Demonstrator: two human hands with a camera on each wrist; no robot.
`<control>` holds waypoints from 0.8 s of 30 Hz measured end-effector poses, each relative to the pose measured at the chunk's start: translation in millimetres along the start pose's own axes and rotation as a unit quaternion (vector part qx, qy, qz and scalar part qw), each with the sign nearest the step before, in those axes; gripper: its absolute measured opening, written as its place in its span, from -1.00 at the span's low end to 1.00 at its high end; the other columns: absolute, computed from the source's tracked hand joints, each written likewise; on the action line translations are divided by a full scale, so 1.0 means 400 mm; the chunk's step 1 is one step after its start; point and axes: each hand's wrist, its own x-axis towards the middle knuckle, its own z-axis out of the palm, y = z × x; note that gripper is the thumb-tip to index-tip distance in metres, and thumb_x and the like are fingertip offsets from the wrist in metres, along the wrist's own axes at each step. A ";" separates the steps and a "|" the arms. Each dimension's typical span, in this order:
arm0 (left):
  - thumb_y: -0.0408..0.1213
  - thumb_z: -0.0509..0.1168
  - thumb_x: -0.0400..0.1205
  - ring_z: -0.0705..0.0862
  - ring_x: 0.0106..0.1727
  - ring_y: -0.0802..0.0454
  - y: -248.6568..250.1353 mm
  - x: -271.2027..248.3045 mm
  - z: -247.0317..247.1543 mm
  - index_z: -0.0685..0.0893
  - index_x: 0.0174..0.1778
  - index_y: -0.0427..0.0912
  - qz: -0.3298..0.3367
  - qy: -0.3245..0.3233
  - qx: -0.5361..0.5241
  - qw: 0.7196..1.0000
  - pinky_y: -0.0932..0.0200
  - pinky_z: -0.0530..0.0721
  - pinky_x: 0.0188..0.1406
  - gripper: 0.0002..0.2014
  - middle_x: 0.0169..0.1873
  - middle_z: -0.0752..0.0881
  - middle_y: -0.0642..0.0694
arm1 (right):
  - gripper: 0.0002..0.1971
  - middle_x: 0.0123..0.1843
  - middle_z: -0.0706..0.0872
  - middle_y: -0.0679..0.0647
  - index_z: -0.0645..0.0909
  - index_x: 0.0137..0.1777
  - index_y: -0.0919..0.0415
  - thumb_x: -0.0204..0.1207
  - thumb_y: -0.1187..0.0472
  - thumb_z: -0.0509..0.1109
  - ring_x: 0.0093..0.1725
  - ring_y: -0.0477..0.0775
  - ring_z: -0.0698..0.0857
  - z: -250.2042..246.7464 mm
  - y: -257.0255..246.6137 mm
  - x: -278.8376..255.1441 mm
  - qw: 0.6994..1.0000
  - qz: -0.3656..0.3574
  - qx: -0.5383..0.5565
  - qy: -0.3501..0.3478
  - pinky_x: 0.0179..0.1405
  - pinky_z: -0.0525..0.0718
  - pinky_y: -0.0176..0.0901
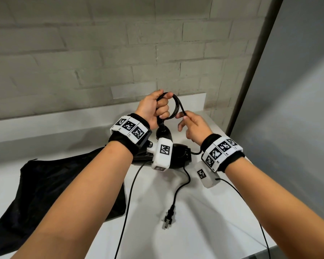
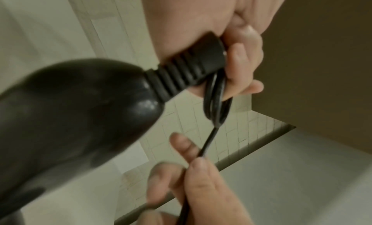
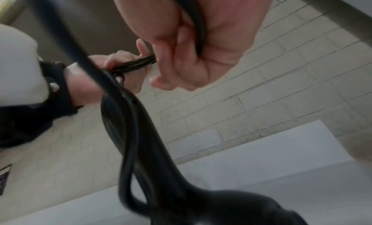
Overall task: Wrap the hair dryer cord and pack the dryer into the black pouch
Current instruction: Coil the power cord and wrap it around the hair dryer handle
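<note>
Cord-wrapping is under way — the left hand (image 1: 155,107) grips the coiled cord (image 1: 173,109) above the hair dryer (image 1: 178,152), the right hand (image 1: 193,128) pinches the loose run beside it. Next, feed another loop; the black pouch (image 1: 51,184) lies below the left forearm on the tabletop (image 1: 204,212).

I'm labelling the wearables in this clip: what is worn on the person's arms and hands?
Both forearms are bare, no sleeves or gloves. Each wrist has a black band carrying white blocks printed with black square markers, plus a white camera box underneath with a thin black cable trailing off.
</note>
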 end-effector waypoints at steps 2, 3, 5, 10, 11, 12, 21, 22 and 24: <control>-0.19 -0.14 0.73 0.17 -0.86 0.21 0.000 0.005 -0.003 0.54 -0.20 -0.26 -0.004 -0.004 -0.015 1.000 0.38 0.18 -0.82 -0.60 -0.84 0.26 0.08 | -0.76 -0.47 0.53 0.03 0.51 0.04 0.18 0.66 0.30 0.00 -0.74 -0.18 0.35 0.000 0.021 -0.009 0.999 -0.008 -0.045 0.026 -0.65 0.33 -0.47; -0.21 -0.16 0.72 0.19 -0.85 0.21 0.000 0.007 -0.004 0.56 -0.16 -0.29 -0.004 -0.005 -0.022 1.000 0.38 0.22 -0.80 -0.59 -0.81 0.30 0.07 | -0.76 -0.48 0.52 0.01 0.53 0.07 0.20 0.66 0.30 0.01 -0.71 -0.20 0.40 -0.001 0.028 -0.013 0.997 -0.012 -0.068 0.037 -0.61 0.35 -0.50; -0.24 -0.18 0.71 0.23 -0.81 0.21 -0.003 0.012 -0.005 0.57 -0.08 -0.34 0.000 -0.005 -0.033 0.999 0.38 0.31 -0.74 -0.58 -0.75 0.38 0.08 | -0.76 -0.48 0.51 -0.01 0.54 0.14 0.24 0.64 0.29 0.05 -0.61 -0.20 0.47 0.000 0.038 -0.022 0.993 -0.020 -0.107 0.043 -0.53 0.42 -0.53; -0.25 -0.16 0.76 0.35 -0.72 0.23 -0.011 0.020 0.004 0.56 -0.04 -0.32 0.034 0.013 -0.015 0.999 0.33 0.58 -0.55 -0.60 -0.64 0.55 0.11 | -0.79 -0.38 0.63 0.20 0.60 0.09 0.31 0.57 0.32 0.17 -0.38 0.18 0.57 0.008 0.050 -0.051 0.987 -0.043 -0.142 0.067 -0.25 0.62 -0.09; -0.25 -0.16 0.76 0.38 -0.71 0.23 -0.012 0.021 0.006 0.56 -0.05 -0.31 0.038 0.020 -0.011 0.999 0.31 0.62 -0.53 -0.61 -0.63 0.57 0.11 | -0.80 -0.31 0.68 0.24 0.61 0.07 0.32 0.57 0.32 0.19 -0.33 0.20 0.61 0.009 0.052 -0.057 0.986 -0.045 -0.147 0.069 -0.21 0.62 -0.08; -0.24 -0.15 0.76 0.43 -0.69 0.22 -0.013 0.021 0.010 0.56 -0.06 -0.29 0.042 0.027 -0.006 0.999 0.28 0.65 -0.50 -0.61 -0.62 0.60 0.10 | -0.80 -0.24 0.73 0.27 0.62 0.06 0.33 0.56 0.31 0.20 -0.28 0.21 0.65 0.010 0.053 -0.063 0.984 -0.049 -0.160 0.068 -0.18 0.61 -0.12; -0.30 -0.11 0.75 0.72 -0.37 0.15 -0.024 0.024 0.036 0.50 -0.09 -0.13 0.068 0.040 0.123 0.989 0.09 0.61 -0.17 -0.73 -0.29 0.59 0.00 | -0.72 0.09 0.72 0.31 0.55 0.16 0.36 0.52 0.40 0.12 0.06 0.32 0.67 0.008 -0.011 -0.094 0.936 -0.165 -0.310 0.031 0.07 0.63 0.06; -0.30 -0.11 0.75 0.73 -0.37 0.16 -0.025 0.023 0.038 0.49 -0.09 -0.12 0.070 0.035 0.140 0.987 0.11 0.60 -0.17 -0.73 -0.29 0.59 0.00 | -0.73 0.09 0.71 0.31 0.55 0.16 0.36 0.53 0.39 0.13 0.07 0.34 0.66 0.007 -0.019 -0.095 0.933 -0.175 -0.314 0.029 0.07 0.63 0.11; -0.31 -0.11 0.75 0.74 -0.35 0.14 -0.026 0.020 0.041 0.49 -0.08 -0.12 0.072 0.026 0.165 0.983 0.13 0.57 -0.18 -0.73 -0.29 0.58 0.00 | -0.73 0.11 0.69 0.31 0.55 0.20 0.34 0.57 0.34 0.14 0.08 0.35 0.66 0.005 -0.032 -0.090 0.924 -0.179 -0.338 0.026 0.04 0.64 0.18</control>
